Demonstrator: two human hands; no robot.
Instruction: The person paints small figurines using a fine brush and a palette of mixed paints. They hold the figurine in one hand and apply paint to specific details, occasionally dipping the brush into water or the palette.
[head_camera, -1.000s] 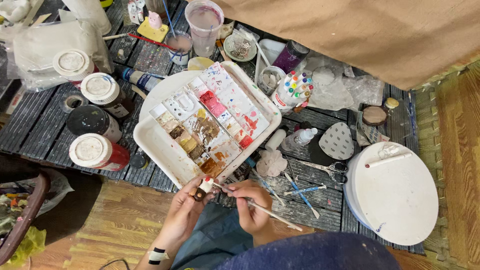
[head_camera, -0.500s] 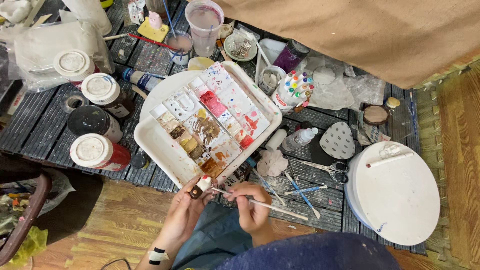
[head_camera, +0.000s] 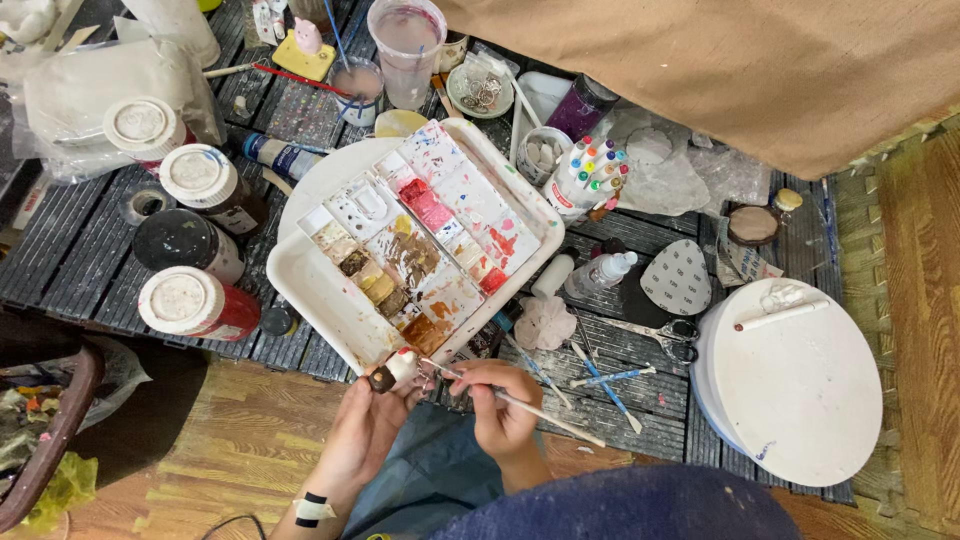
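My left hand (head_camera: 362, 425) pinches a small clay figure (head_camera: 393, 370), white with a brown end, just below the corner of the paint palette (head_camera: 425, 238). My right hand (head_camera: 500, 405) grips a thin paintbrush (head_camera: 520, 404); its tip touches the figure and the handle points down to the right. The white palette tray holds wells of brown, ochre, pink and red paint and lies tilted on a white plate (head_camera: 325, 180). My blue-clad lap fills the bottom of the view.
Paint jars with white lids (head_camera: 185, 300) stand at the left. A large white round board (head_camera: 795, 385) lies at the right, beside scissors (head_camera: 655, 330) and loose brushes (head_camera: 605, 380). Water cups (head_camera: 405, 35) and a tub of paint tubes (head_camera: 590, 175) sit behind the palette.
Both hands stay in nearly the same place by the palette corner. The brush tip has shifted slightly against the figure.
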